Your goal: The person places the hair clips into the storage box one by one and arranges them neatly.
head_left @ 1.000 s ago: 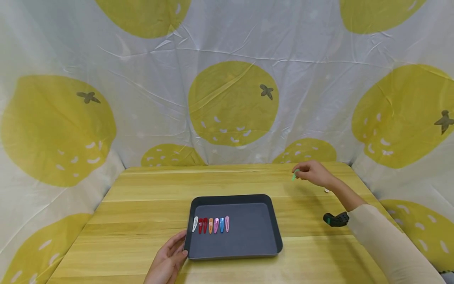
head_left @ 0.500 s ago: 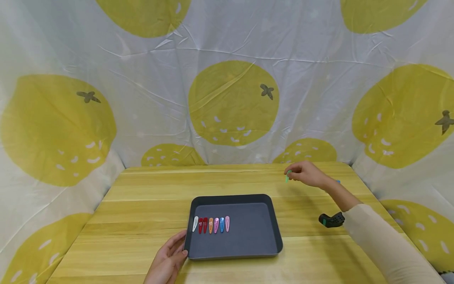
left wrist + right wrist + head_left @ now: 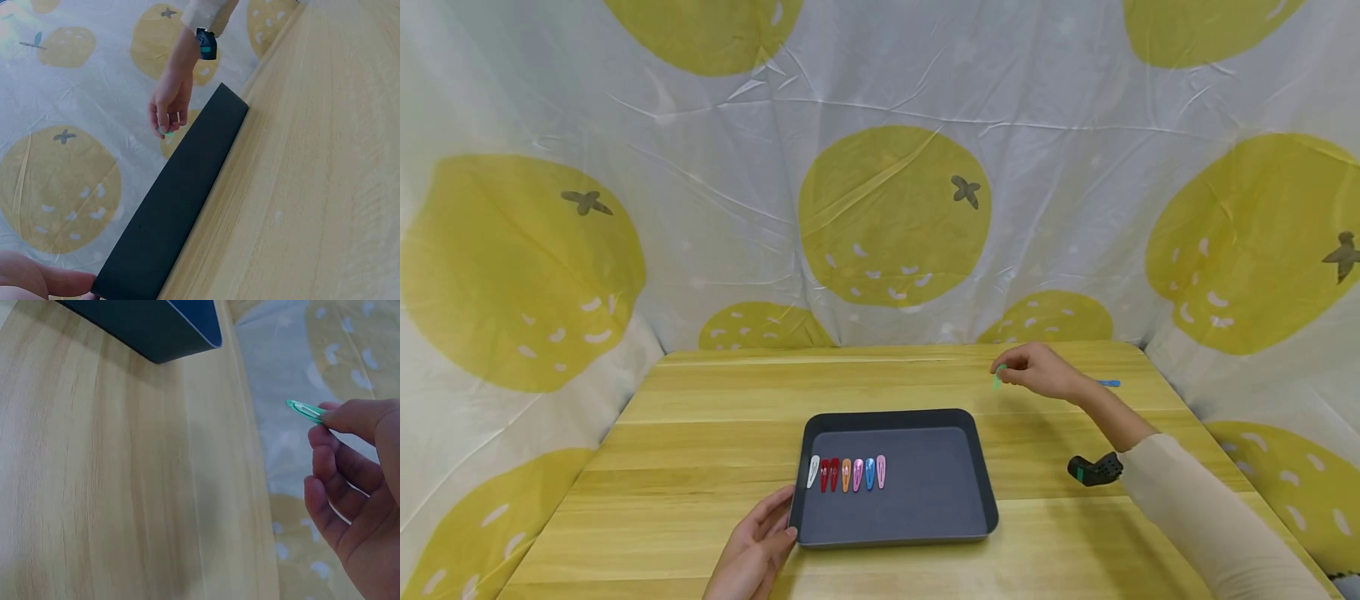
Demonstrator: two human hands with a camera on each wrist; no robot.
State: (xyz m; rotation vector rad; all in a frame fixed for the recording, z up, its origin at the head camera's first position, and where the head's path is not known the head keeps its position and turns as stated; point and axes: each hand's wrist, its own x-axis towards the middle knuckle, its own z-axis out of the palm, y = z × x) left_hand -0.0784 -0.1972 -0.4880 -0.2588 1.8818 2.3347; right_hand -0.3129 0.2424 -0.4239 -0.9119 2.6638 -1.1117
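My right hand (image 3: 1037, 370) pinches a green snap hair clip (image 3: 306, 411) between thumb and forefinger, above the table behind and right of the dark baking tray (image 3: 925, 536). The other fingers are loosely bent. Inside the tray, toward the left, several snap hair clips stand in a row: a white clip (image 3: 813, 472), two red ones (image 3: 829, 475), an orange one (image 3: 846, 475), a purple-pink one (image 3: 858, 475), a blue one (image 3: 870, 473) and a pale pink one (image 3: 882, 472). My left hand (image 3: 754, 542) holds the tray's front left corner, thumb at the rim.
Another blue hair clip (image 3: 1108, 383) lies on the wooden table (image 3: 700, 433) at the back right, partly behind my right forearm. A black device (image 3: 1094, 469) is by the right sleeve. Lemon-print cloth (image 3: 895, 217) hangs around the table.
My right hand has moved left with the green hair clip, and the blue clip behind the forearm has come into sight. My left hand and the tray stay put.
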